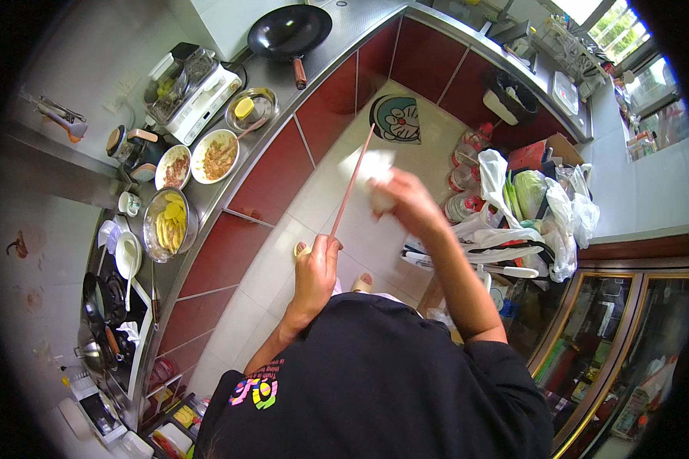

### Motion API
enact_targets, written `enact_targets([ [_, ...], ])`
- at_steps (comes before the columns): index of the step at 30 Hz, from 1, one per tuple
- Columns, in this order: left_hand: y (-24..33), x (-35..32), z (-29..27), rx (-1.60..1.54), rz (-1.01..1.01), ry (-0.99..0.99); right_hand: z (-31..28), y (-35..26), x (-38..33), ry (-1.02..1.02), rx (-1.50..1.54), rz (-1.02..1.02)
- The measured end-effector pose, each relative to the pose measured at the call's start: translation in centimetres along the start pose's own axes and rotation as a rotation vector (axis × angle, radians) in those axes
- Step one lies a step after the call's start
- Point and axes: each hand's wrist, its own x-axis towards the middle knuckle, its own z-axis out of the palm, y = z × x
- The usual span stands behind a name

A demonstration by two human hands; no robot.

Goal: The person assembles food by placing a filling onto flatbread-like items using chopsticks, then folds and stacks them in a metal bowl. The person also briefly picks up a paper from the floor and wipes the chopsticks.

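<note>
In front of my body, over the floor, my left hand is closed around the lower end of a long, thin brown stick, which looks like a cooking chopstick and slants upward. My right hand, smeared by motion, is closed on a crumpled white tissue beside the stick's upper half. Whether the tissue touches the stick, I cannot tell.
Along the left counter stand a black wok, a bowl of minced filling, a smaller bowl of meat and a metal bowl of yellow slices. Plastic bags and green vegetables crowd the right side. A mat lies ahead.
</note>
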Motion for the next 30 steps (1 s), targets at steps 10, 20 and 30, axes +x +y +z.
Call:
enact_targets([
  [10, -5.8, 1.2, -3.6, -0.689, -0.257, -0.224, 5.4, 8.4, -2.5, -0.115, -1.025, -0.313],
  [20, -14.4, -0.1, 1.4, -0.689, -0.66, 0.04, -1.6, 24.4, -4.7, -0.166, -0.974, 0.038],
  [30, -35.8, -4.4, 15.4, -0.488, -0.899, -0.145, -30.2, 50.2, 7.3, 0.649, -0.621, 0.407],
])
